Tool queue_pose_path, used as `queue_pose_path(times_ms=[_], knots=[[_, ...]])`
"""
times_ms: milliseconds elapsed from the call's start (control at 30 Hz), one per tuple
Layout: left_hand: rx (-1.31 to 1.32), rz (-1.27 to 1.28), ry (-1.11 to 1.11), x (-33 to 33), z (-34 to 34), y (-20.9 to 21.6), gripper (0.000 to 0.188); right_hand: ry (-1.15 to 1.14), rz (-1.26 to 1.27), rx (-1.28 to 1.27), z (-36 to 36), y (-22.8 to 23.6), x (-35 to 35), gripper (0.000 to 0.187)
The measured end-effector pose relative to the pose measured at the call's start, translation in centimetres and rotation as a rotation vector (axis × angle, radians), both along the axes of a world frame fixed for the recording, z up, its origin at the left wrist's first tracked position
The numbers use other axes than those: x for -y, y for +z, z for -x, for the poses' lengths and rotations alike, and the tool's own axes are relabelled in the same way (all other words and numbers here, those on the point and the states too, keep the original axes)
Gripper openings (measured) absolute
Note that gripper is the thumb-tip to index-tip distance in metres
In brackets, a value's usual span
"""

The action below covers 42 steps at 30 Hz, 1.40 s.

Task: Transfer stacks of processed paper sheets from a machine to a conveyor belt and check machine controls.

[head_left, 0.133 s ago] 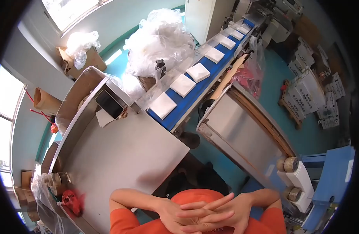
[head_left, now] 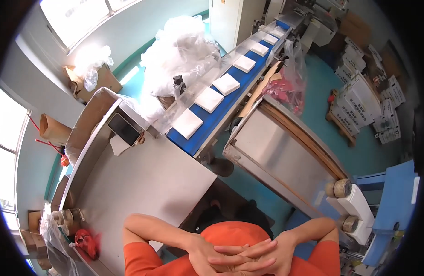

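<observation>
My left hand (head_left: 204,258) and my right hand (head_left: 280,254) meet in front of my orange shirt (head_left: 235,232), elbows bent outward. Their fingers are stretched and interlaced, with no object in them. Part of each palm is hidden. Ahead lies a bare metal worktable (head_left: 143,184), which neither hand touches. Beyond its far edge, a blue conveyor belt (head_left: 186,143) carries a row of flat, white square packs. The nearest pack (head_left: 187,123) rests close to the belt's near end.
A phone (head_left: 124,129) lies at the table's far left, a red bag (head_left: 87,244) at its near left. Right of the belt stands a metal-topped table (head_left: 276,142) with tape rolls (head_left: 342,188) near its end. Clear plastic bags (head_left: 180,55) are heaped behind; stacked cartons (head_left: 357,108) stand far right.
The view has shifted slightly, so the belt and tables sit a little farther left. My hands stay interlaced.
</observation>
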<state>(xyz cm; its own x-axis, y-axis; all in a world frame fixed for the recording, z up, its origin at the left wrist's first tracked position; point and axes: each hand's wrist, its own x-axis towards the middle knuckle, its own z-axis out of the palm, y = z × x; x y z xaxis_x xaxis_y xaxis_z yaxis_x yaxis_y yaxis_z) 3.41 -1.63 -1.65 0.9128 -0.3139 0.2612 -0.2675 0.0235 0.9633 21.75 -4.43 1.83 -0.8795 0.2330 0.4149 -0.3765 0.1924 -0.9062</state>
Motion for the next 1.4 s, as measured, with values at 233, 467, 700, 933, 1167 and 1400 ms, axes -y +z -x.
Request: queue_pose_path(times_ms=[233,467,700,933,1167,1400], knots=[[-0.296,0.255,-0.604,-4.2,-9.4,2.8,0.073,-0.664,-0.072,-0.189,-2.7,-2.9,7.8,0.103],[-0.222,-0.52,-0.897,-5.2,-23.1,4.8,0.066,-1.308,-0.587,0.417,-8.6,-2.1,8.2,0.08],[0.266,-1.854,0.062,6.6,-24.8,0.6,0.061,-1.74,-0.678,0.397,-21.5,-4.4,12.1,0.063],[0.564,-1.184,-0.025,7.7,-36.9,-7.4,0.072,-1.845,-0.871,0.317,-30.4,-8.9,19.5,0.047],[0.439,-0.559,0.329,14.7,-46.2,-5.5,0.09,-2.054,-0.122,0.342,-36.0,-11.6,26.6,0.068],[0.355,-0.893,0.504,18.5,-52.1,-11.1,0.057,-3.007,-0.329,1.3,-44.2,-15.0,37.7,0.046]])
